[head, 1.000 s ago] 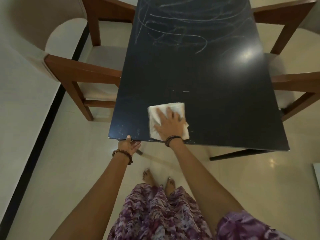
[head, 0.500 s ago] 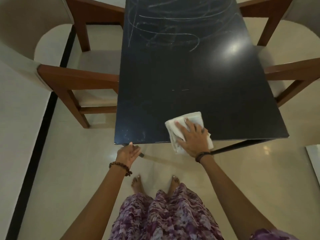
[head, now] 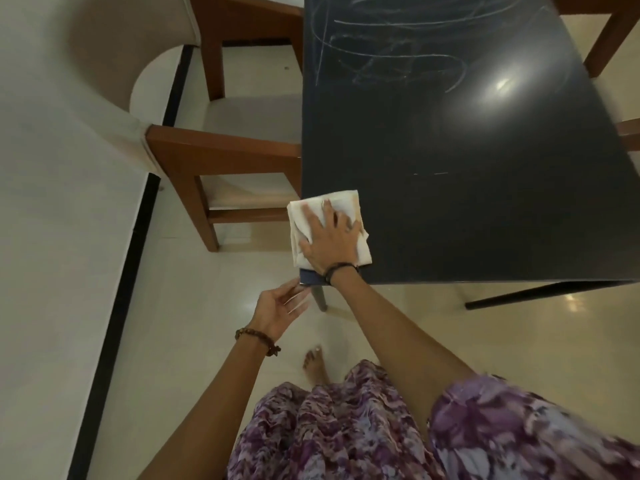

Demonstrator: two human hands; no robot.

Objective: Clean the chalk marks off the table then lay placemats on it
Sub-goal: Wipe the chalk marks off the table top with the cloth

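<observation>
At the frame's centre, right hand [head: 330, 239] lying flat, pressing a white cloth [head: 349, 202] onto the dark worktop [head: 485, 220] corner, left hand [head: 277, 308] hovering open and empty below, chalk marks [head: 398, 53] showing at upper right.

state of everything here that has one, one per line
table: near part wiped, far end chalked
chalk marks: not yet wiped
cloth: folded, flat on the near left corner, overhanging the edge
right hand: fingers spread, pressing the cloth
left hand: open, below the table corner, holding nothing
chair: tucked against the table's left side
placemats: none in view
</observation>
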